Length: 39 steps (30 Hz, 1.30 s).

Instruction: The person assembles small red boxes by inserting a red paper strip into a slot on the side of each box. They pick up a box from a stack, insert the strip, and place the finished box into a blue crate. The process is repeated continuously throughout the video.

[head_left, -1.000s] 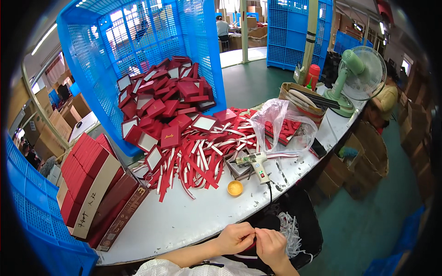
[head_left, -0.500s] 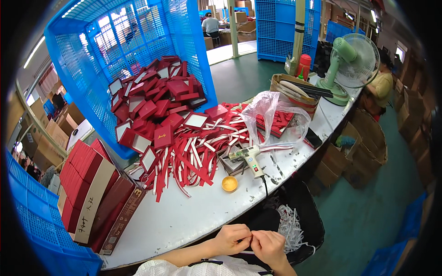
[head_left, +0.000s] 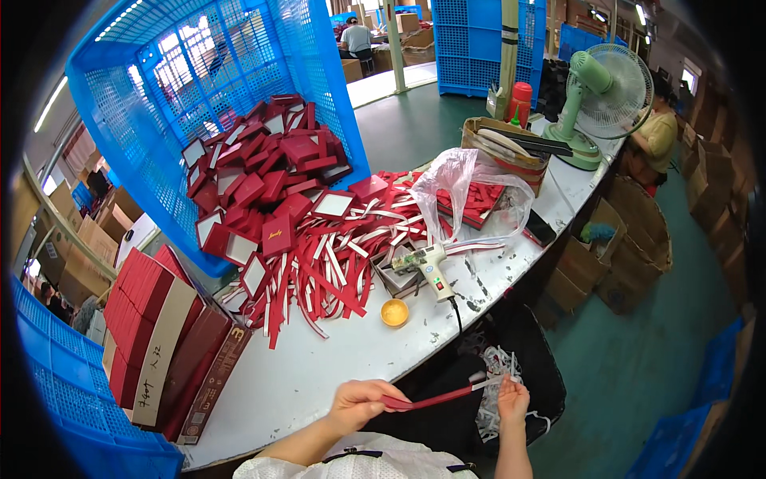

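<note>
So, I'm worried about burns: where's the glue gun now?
In the head view, the glue gun is just right of centre on the white table, by the small box and yellow cup.

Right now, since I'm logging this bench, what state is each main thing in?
Left hand: closed on the red strip
Red strip: held out, white strip at its right end
Right hand: at the white strip, grip unclear
Glue gun: lying down, cord attached
Yellow bowl: upright, open
Plastic bag: crumpled
Large blue crate: open, loaded with red boxes
Fan: upright, spinning unclear
</note>
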Available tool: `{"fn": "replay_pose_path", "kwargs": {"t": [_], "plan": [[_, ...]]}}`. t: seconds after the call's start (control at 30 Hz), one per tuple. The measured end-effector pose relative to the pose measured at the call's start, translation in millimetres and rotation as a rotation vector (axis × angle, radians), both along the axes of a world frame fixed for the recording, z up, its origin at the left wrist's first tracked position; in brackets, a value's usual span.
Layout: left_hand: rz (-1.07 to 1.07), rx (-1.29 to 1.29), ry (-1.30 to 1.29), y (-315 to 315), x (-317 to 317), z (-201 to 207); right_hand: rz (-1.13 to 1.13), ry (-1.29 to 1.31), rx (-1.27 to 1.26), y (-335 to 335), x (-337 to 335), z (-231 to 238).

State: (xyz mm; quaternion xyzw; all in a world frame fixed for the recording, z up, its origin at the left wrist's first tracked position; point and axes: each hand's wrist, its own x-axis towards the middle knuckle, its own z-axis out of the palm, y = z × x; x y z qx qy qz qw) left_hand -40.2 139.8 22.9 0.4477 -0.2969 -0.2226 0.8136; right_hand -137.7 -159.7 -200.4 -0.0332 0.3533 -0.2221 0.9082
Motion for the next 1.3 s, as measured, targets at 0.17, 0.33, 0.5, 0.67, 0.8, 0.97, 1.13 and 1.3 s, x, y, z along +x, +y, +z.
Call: {"fn": "replay_pose_path", "kwargs": {"t": [0.17,0.33,0.5,0.67,0.8,0.97,1.13,1.3], "plan": [[0.119,-0.354,0.148,26,8,30,-0.030,0.257,-0.158,-45,-34,-76],[0.044,-0.655,0.254,32,7,60,0.038,0.604,-0.262,-59,-67,-121],[-0.051,-0.383,0.104,11,0,66,0.610,0.865,-0.911,-38,-57,-85],[0.024,0.158,-0.380,-31,0,66,0.376,0.095,-1.634,73,7,190],[0.018,0.137,-0.381,-45,-7,62,0.093,-0.019,-2.451,116,10,260],[-0.052,0.195,-0.438,-32,2,49,0.289,-0.266,-2.214,111,16,248],[0.463,0.480,-0.251,17,59,-4,0.228,-0.646,-1.297,85,3,247],[1.421,0.982,-0.474,134,195,-67,0.127,-0.736,-0.828,65,-8,232]]}}
